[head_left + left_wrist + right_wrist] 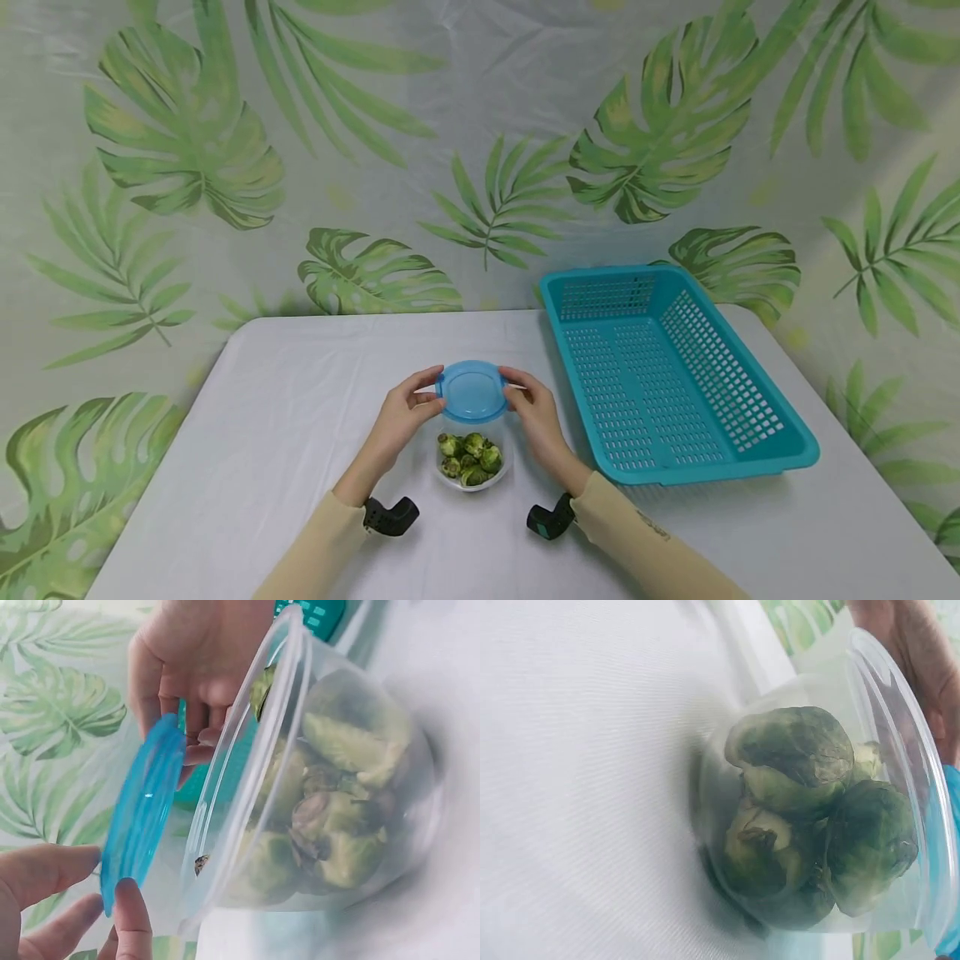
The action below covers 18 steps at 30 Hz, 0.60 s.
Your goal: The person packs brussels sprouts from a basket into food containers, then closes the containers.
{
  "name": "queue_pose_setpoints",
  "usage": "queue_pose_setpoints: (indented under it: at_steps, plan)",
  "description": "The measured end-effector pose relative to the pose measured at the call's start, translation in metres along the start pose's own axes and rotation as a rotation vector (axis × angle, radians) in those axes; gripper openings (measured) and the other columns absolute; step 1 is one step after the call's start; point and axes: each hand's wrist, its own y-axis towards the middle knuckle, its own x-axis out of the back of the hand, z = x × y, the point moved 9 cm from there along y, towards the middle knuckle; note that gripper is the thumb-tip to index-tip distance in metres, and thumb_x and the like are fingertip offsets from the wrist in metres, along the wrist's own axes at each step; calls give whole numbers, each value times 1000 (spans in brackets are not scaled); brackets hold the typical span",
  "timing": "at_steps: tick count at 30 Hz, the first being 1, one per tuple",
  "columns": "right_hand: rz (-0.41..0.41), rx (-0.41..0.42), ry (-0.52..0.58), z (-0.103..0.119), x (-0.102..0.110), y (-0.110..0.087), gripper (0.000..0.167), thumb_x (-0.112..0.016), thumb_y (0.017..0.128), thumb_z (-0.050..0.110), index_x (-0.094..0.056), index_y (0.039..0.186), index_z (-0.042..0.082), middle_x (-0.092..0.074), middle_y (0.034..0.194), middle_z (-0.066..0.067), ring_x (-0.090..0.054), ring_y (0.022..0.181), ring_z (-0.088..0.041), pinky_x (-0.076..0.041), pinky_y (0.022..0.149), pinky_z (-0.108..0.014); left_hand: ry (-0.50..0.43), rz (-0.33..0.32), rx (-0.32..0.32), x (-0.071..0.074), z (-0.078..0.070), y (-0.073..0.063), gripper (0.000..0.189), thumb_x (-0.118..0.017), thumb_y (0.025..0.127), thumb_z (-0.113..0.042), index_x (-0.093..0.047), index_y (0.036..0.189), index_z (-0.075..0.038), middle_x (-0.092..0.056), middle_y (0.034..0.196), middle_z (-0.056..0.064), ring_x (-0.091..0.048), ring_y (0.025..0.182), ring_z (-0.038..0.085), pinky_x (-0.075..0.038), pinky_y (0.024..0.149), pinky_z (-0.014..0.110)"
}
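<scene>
A round blue lid (472, 392) is held by its edge between both hands, above the far side of a clear plastic container (476, 486). My left hand (397, 421) pinches the lid's left edge between thumb and fingers. On the opposite edge, my right hand (538, 417) pinches it likewise. Several Brussels sprouts (471, 458) fill the container, which stands uncovered on the table. In the left wrist view the lid (146, 810) is tilted and apart from the container's rim (259, 772). The right wrist view shows the sprouts (791, 757) through the clear wall, with only a sliver of lid.
A large teal plastic basket (686, 475) with perforated sides stands to the right of my right hand. White cloth covers the table (300, 400). Behind it hangs a leaf-patterned sheet (510, 92). Each wrist wears a black device (392, 517).
</scene>
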Motion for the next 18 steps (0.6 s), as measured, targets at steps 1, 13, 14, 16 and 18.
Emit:
queue_pose_setpoints:
  at_steps: [1,13,14,16,18]
  plan:
    - [6,2,-15,1,0,-2,34,-50,97,5,-55,130,-4,-56,124,-20,-55,95,-25,-46,82,-42,5,2,5,0,1,-2,54,-63,91,-3,-45,141,-2,-46,138,20,-53,112,31,-47,91,44]
    - [73,-32,-78,3,3,-20,32,-54,93,0,-62,123,0,-58,110,-16,-47,66,-14,-42,62,-27,55,6,47,0,3,-30,54,-70,85,-7,-54,136,-11,-52,128,12,-56,105,24,-49,82,37]
    - [83,-30,-87,3,2,-21,32,-54,93,0,-62,123,0,-58,109,-15,-47,64,-14,-41,60,-26,63,10,44,0,2,-32,54,-71,85,-7,-55,136,-11,-52,128,11,-56,104,24,-49,81,37]
    - [100,-24,-106,4,2,-24,31,-55,92,-1,-62,122,0,-57,108,-15,-45,61,-12,-41,58,-25,76,20,37,-1,0,-37,54,-71,85,-7,-54,136,-11,-52,127,9,-55,101,23,-49,78,35]
    - [114,-19,-132,4,2,-27,31,-55,92,-1,-62,122,1,-57,107,-15,-43,57,-11,-39,55,-24,89,35,28,-3,-2,-41,55,-72,84,-8,-54,137,-10,-52,122,10,-55,96,22,-49,75,33]
